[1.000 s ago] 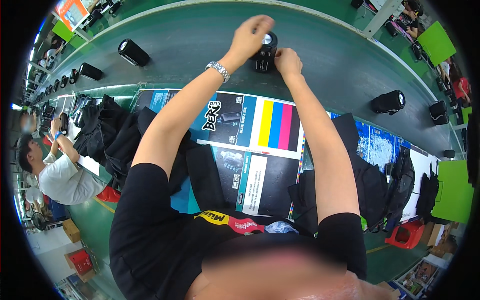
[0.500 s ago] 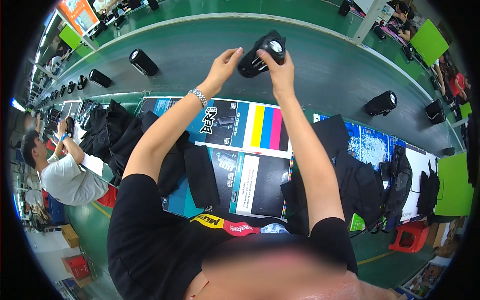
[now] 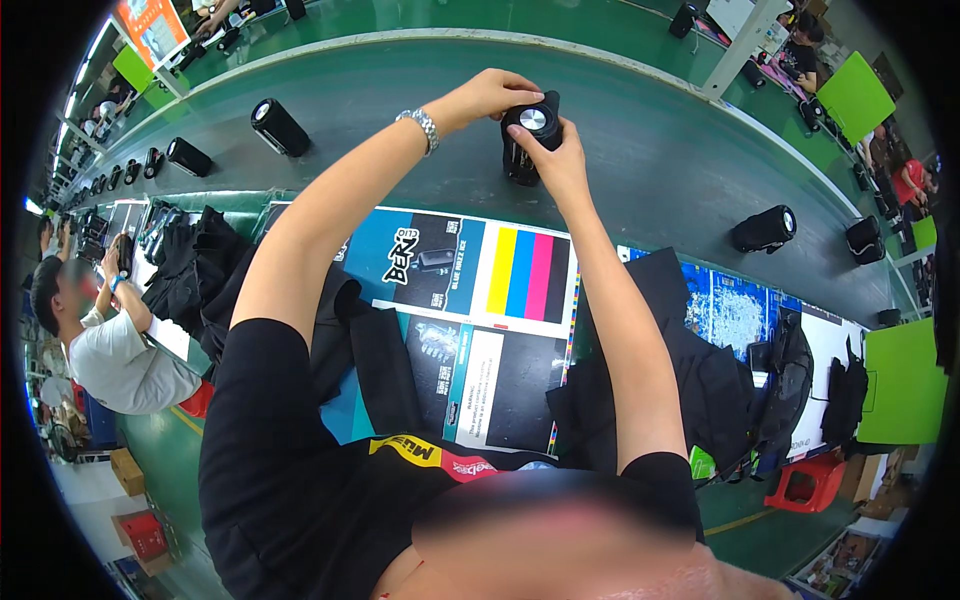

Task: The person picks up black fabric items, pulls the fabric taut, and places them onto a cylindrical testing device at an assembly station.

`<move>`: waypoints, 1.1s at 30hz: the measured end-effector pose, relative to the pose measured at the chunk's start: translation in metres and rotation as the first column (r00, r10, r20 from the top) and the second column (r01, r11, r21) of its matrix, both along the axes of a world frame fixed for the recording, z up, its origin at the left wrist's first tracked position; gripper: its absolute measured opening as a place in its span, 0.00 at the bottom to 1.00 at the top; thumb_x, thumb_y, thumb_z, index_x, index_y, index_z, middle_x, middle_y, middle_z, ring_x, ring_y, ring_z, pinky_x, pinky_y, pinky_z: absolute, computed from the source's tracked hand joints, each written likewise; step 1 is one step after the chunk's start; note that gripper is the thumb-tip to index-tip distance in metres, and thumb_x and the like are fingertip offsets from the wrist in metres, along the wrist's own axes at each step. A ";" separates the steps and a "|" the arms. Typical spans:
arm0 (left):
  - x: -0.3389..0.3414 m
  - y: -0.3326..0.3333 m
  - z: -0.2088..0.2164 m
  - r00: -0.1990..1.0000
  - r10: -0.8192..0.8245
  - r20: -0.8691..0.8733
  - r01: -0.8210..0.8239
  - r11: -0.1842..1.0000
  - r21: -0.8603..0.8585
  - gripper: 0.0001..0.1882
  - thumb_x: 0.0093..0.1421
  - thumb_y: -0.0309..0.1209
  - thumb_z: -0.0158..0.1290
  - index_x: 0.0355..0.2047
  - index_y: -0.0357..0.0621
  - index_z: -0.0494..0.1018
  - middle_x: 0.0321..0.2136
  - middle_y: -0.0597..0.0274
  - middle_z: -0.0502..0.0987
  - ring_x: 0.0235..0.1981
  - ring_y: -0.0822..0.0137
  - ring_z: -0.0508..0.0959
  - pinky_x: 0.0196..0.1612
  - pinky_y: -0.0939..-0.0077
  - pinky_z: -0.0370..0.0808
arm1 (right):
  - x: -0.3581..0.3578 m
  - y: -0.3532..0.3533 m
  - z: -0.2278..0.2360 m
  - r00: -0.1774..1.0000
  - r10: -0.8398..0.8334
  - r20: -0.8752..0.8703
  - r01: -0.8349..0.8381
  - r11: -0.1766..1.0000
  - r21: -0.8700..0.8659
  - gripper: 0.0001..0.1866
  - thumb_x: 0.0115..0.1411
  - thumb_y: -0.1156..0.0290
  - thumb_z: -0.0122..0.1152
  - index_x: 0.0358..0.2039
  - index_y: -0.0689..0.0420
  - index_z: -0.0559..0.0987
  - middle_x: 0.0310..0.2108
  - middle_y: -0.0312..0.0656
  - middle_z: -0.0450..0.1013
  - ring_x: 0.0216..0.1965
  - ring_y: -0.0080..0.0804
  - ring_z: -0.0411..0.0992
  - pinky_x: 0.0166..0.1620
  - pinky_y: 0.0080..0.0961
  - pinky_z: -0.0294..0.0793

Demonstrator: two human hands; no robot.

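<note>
The belt (image 3: 640, 150) runs across the upper frame. Over it, at upper centre, a speaker (image 3: 533, 121) is between the left hand (image 3: 490, 97) and the right hand (image 3: 562, 165). Other speakers (image 3: 280, 127) line the belt toward upper left; another speaker (image 3: 763, 230) is at right. Below, sheets (image 3: 420, 258) lie mid-frame between a left cloth pile (image 3: 195, 262) and a right cloth pile (image 3: 690, 385).

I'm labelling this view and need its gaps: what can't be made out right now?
All in the head view:
Held black cylindrical speaker: far side turned away, body partly covered by the right hand.
Printed sheet: partly hidden beneath the left forearm.
Distant row of speakers at left: too small for detail.
</note>
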State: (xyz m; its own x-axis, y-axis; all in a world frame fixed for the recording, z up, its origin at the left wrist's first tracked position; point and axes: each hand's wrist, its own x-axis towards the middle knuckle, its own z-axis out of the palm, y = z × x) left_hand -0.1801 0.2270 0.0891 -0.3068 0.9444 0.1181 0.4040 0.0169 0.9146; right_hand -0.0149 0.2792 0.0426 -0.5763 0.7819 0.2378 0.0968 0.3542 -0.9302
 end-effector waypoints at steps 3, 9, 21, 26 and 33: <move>-0.005 0.017 0.006 0.997 -0.072 0.004 0.071 0.963 -0.259 0.27 0.54 0.53 0.59 0.46 0.46 0.78 0.27 0.66 0.75 0.27 0.78 0.70 0.27 0.88 0.64 | 0.004 0.015 -0.006 0.999 0.023 -0.023 -0.024 0.997 -0.071 0.45 0.43 0.50 0.75 0.52 0.69 0.67 0.45 0.52 0.72 0.47 0.37 0.73 0.49 0.26 0.71; 0.002 0.031 -0.001 0.997 -0.059 0.044 0.068 0.968 -0.241 0.25 0.53 0.52 0.59 0.40 0.45 0.79 0.32 0.65 0.77 0.32 0.74 0.72 0.35 0.82 0.69 | 0.016 0.020 0.003 0.996 0.081 -0.039 -0.085 0.991 -0.104 0.48 0.38 0.51 0.77 0.51 0.73 0.66 0.44 0.55 0.72 0.44 0.38 0.74 0.45 0.27 0.74; 0.043 0.029 0.032 0.786 0.076 -0.614 0.219 0.894 0.392 0.09 0.49 0.33 0.59 0.26 0.40 0.78 0.27 0.50 0.78 0.33 0.53 0.77 0.36 0.62 0.71 | 0.023 0.049 -0.003 0.990 -0.003 -0.141 -0.030 0.972 -0.232 0.39 0.37 0.48 0.76 0.38 0.70 0.73 0.30 0.45 0.76 0.30 0.26 0.76 0.34 0.19 0.73; 0.044 0.011 0.018 0.798 0.150 -0.584 0.158 0.883 0.442 0.11 0.54 0.34 0.61 0.33 0.39 0.78 0.38 0.60 0.78 0.41 0.62 0.76 0.45 0.72 0.72 | 0.017 0.061 -0.007 0.997 0.012 -0.072 -0.019 0.995 -0.102 0.38 0.44 0.48 0.72 0.42 0.70 0.72 0.36 0.46 0.75 0.38 0.27 0.75 0.40 0.20 0.72; 0.061 0.024 0.000 0.968 0.011 0.250 -0.128 0.879 0.459 0.20 0.64 0.44 0.49 0.44 0.41 0.75 0.46 0.58 0.76 0.52 0.66 0.71 0.56 0.70 0.66 | 0.049 0.076 -0.005 0.904 -0.144 -0.404 -0.104 0.840 -0.532 0.46 0.60 0.32 0.39 0.57 0.66 0.67 0.51 0.44 0.72 0.53 0.33 0.68 0.54 0.19 0.61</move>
